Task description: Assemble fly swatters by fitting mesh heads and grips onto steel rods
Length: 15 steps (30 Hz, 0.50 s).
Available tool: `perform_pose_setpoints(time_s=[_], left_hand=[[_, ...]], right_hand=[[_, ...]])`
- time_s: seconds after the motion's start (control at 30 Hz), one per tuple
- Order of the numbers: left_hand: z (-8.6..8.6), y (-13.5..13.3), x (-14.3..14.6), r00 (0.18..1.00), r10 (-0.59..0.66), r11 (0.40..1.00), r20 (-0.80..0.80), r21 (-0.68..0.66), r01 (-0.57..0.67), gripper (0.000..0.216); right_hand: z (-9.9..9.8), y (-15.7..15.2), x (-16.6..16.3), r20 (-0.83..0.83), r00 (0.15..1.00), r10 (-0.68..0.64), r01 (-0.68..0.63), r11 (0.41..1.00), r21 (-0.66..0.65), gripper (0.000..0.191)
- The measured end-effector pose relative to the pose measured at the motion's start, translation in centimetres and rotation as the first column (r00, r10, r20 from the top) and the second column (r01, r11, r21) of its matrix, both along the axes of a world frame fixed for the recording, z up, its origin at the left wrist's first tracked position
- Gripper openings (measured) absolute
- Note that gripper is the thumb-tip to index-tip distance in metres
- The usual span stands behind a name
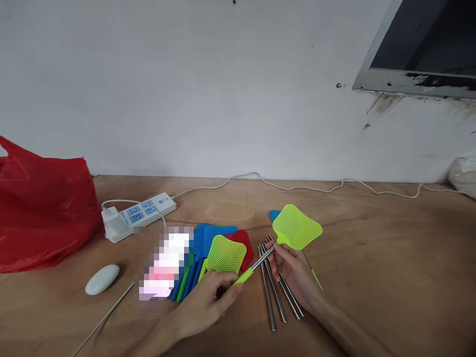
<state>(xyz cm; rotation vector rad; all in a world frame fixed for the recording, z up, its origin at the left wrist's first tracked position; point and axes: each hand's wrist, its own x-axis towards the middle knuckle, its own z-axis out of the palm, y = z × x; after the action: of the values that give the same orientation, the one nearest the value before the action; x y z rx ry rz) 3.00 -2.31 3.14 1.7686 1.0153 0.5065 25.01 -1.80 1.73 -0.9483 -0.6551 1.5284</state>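
A yellow-green fly swatter (297,227) with a metal shaft is held slantwise between both hands. My left hand (211,302) is closed round its yellow-green handle. With fingertips closed at the neck, my right hand (292,270) grips the shaft just below the perforated head. Several metal rods (273,287) lie on the table under and beside my right hand. Left of them is a pile of swatters: a blue one (219,233), a red one (248,248) and another yellow-green swatter (226,254). Behind the held head, a blue swatter head (274,214) is mostly hidden.
A lit phone (165,265), blurred over, lies left of the pile. Further left are a white mouse (102,279), a power strip (141,213) and a red plastic bag (44,213). A white cable (297,188) runs along the wall at the table's back.
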Motion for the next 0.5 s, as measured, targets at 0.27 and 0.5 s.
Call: perform_pose_setpoints(time_s=[0.27, 0.5], left_hand=[[0.4, 1.2, -1.6, 0.419, 0.515, 0.780, 0.748, -0.612, 0.133, 0.024], [0.4, 1.5, -1.1, 0.380, 0.583, 0.687, 0.718, -0.686, 0.242, 0.014]], right_hand=[[0.4, 0.7, 1.1, -0.092, 0.985, -0.146, 0.142, 0.988, -0.052, 0.033], [0.1, 0.7, 1.1, -0.006, 0.978, -0.209, 0.208, 0.976, -0.059, 0.037]])
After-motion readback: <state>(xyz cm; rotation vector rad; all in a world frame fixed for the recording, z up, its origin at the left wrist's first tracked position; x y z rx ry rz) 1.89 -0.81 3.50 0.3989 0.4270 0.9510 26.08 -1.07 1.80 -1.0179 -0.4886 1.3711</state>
